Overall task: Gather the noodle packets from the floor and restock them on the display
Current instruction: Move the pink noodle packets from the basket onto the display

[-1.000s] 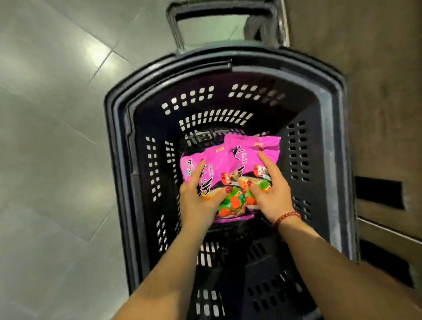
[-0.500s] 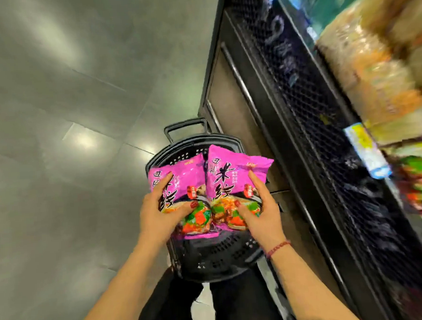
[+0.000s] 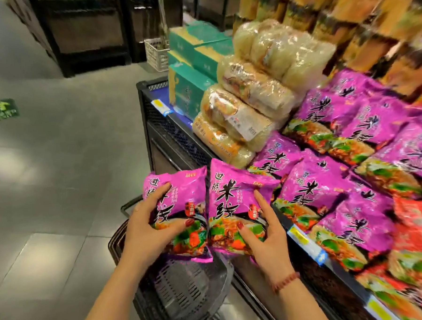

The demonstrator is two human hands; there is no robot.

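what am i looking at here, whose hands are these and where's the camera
There is no machine here. A person wears one wide-angle camera on the head, looking forward and down, so you see their own two bare arms reaching out from the bottom of the picture.

The left hand holds one pink noodle packet; the right hand holds a second packet beside it. Both packets are up in the air, not yet set down.

Below the hands stands a black basket on the grey floor. To the right is the store display, stocked with more pink packets, clear bags of pale noodles and green boxes.
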